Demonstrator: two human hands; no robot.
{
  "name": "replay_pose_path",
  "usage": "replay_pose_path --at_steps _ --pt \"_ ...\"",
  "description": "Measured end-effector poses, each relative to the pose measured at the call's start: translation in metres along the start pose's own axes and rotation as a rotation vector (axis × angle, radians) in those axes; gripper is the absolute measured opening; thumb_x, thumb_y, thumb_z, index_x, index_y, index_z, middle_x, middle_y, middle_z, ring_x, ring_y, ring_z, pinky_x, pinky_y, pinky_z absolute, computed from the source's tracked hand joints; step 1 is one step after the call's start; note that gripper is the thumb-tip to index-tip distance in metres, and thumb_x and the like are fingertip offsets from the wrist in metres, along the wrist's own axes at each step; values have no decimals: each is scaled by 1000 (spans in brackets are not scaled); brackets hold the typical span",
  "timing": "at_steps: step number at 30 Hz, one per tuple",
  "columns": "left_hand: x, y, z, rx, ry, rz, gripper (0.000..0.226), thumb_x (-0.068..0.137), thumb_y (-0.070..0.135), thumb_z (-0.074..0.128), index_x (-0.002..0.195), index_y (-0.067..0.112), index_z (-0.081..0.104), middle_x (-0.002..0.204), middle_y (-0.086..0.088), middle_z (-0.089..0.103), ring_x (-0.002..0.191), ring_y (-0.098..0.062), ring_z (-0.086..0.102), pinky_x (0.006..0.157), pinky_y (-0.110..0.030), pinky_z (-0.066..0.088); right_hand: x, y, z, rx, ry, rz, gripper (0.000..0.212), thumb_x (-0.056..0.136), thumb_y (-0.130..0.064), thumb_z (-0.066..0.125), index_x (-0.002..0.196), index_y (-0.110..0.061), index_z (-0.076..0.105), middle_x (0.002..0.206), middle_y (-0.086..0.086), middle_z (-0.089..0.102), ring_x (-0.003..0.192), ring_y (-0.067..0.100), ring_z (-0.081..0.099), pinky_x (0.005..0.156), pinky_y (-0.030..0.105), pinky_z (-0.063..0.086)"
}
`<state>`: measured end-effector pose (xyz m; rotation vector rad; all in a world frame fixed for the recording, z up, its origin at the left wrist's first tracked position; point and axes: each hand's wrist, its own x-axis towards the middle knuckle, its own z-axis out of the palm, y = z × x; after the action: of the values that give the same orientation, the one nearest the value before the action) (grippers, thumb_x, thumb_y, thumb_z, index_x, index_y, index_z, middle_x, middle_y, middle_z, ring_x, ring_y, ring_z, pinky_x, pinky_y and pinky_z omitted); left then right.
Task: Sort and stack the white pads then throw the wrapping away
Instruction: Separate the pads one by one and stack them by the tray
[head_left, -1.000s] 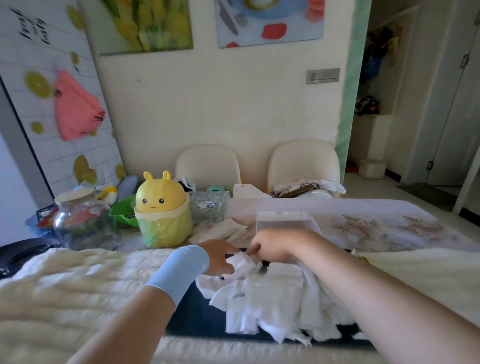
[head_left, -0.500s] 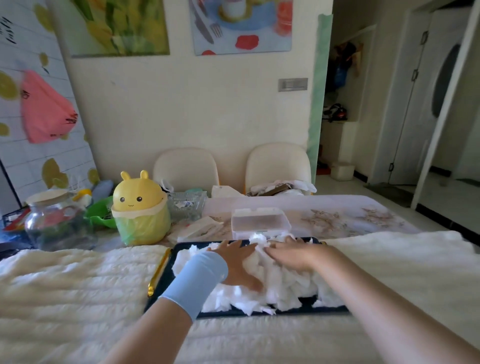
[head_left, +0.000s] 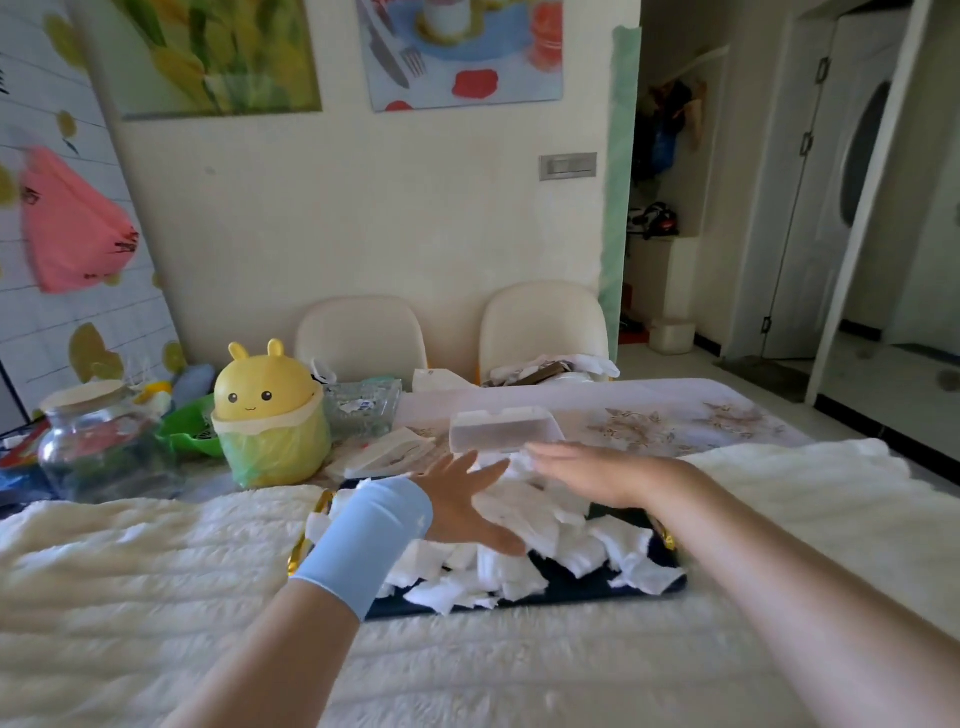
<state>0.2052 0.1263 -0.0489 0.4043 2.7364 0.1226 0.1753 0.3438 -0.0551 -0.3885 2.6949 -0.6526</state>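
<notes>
1. A round yellow plastic bin with a cartoon face stands well to the left of the left fingers.
2. The left hand, above a pale blue wrist sleeve, lies palm-down on the heap, fingers straight and spread.
3. The loose white cotton pads are piled under and between both sets of fingers, on a dark rectangular tray.
4. A clear plastic box sits just past the fingertips.
5. The right hand is flat, fingers straight and together. I cannot tell whether it touches the pads.
</notes>
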Motion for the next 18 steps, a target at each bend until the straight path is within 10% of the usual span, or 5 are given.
replay_pose_path --at_steps 4,12,18 --pt "22 29 23 204 -55 -48 128 67 78 67 149 44 -24 161 7 -27 148 -26 -25 118 -63 4 -21 15 12 -171 -243 102 102 82 -55 66 150 -60 -11 167 -11 -15 155 20 -9 122 53 16" --pt "41 30 17 147 65 -101 122 70 76 66 153 41 -17 164 4 -19 151 -26 -16 121 -55 9 17 31 50 -334 -45 30 85 103 -24 43 156 -36 -23 164 8 -27 152 30 -24 125 49 0" --pt "30 42 -3 58 178 5 105 79 72 59 156 39 -4 165 8 -8 153 -22 -7 121 -51 7 -16 25 -8 -91 -12 35 70 85 -41 64 147 -38 31 154 -7 32 132 24 42 99 39 44"
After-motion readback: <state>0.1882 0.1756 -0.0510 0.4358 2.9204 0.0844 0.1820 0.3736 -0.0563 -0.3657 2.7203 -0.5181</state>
